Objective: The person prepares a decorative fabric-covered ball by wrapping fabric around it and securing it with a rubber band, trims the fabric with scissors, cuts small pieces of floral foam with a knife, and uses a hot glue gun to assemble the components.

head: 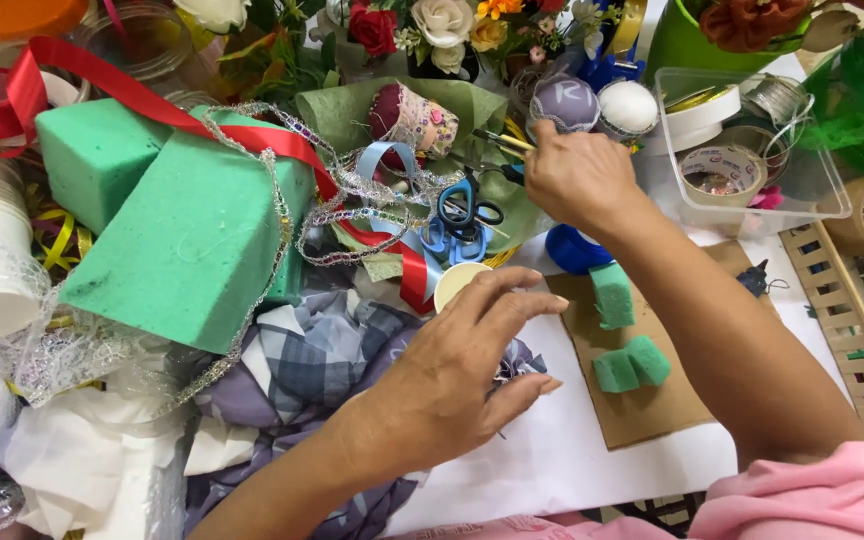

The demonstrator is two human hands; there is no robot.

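My left hand (462,365) rests palm down on a bundle of grey and purple checked fabric (322,355), fingers curled over a gathered knot of it, next to a small cream cup (455,282). My right hand (577,175) reaches to the back of the table with its fingers pinched on thin wooden sticks (500,140), close to a purple fabric-wrapped ball (565,100). Blue-handled scissors (464,215) lie just left of that hand. Small green foam pieces (630,362) sit on a brown card (652,400) under my right forearm.
Two large green foam blocks (187,235) draped with red ribbon (102,85) and silver trim fill the left. A clear plastic box (752,150) with tape rolls stands at the back right, a wooden lattice strip (847,330) beside it. Artificial flowers (432,25) line the back.
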